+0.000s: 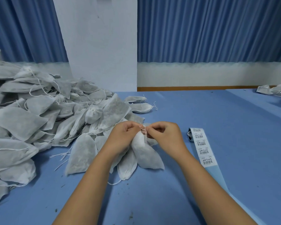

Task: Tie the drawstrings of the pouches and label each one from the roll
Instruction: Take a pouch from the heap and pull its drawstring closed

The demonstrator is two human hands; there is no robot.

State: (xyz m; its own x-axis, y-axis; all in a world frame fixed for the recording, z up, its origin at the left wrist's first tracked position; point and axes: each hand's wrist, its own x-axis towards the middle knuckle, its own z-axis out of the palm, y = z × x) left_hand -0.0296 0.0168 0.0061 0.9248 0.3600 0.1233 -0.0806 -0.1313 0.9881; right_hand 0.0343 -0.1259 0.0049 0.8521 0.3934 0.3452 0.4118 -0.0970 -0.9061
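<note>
The left hand (123,137) and right hand (164,135) were both curled, each pinching the drawstring (144,129) at the gathered neck of one pouch (144,153), just left of the label roll (199,143) on the bench (201,111). The knot seemed unfinished, and no label showed on that pouch. Farther left of the roll lay a large heap of pouches (39,111), many with loose strings and none visibly labelled. Well behind and right of the roll, a few labelled pouches (276,91) looked finished. Most of the work apparently remained.
</note>
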